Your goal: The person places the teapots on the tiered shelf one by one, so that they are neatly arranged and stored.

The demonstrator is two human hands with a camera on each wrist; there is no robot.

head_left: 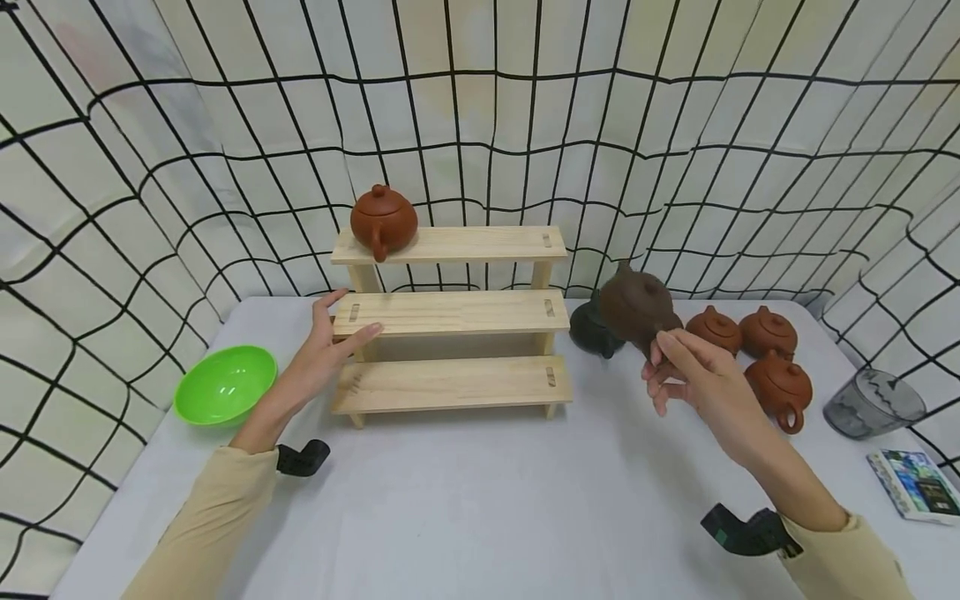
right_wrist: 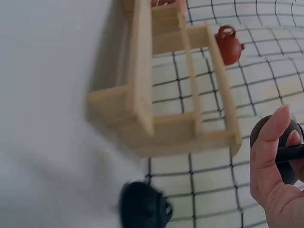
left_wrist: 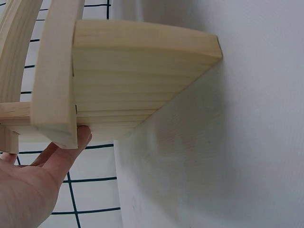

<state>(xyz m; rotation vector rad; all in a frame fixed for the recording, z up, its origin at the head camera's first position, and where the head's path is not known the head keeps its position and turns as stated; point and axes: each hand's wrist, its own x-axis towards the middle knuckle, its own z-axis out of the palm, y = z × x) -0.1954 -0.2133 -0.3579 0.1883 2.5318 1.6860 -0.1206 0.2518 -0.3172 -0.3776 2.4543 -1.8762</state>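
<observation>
A three-tier wooden shelf (head_left: pixel 450 312) stands on the table, and my left hand (head_left: pixel 324 340) grips the left end of its middle tier, thumb on top. In the left wrist view, the fingers of the left hand (left_wrist: pixel 45 180) lie against the wood. To the right of the shelf, my right hand (head_left: pixel 693 379) holds a dark brown teapot (head_left: pixel 637 304) by its handle, raised and tilted. Behind and below it sits a blackish teapot (head_left: pixel 594 327) on the table. One reddish-brown teapot (head_left: pixel 384 221) rests on the top tier's left end.
Three reddish-brown teapots (head_left: pixel 780 385) cluster right of my right hand. Farther right are a clear grey cup (head_left: pixel 873 404) and a small box with a colourful picture (head_left: pixel 917 483). A green bowl (head_left: pixel 225 385) lies at left. Black netting (head_left: pixel 465 154) surrounds the white table (head_left: pixel 480 500).
</observation>
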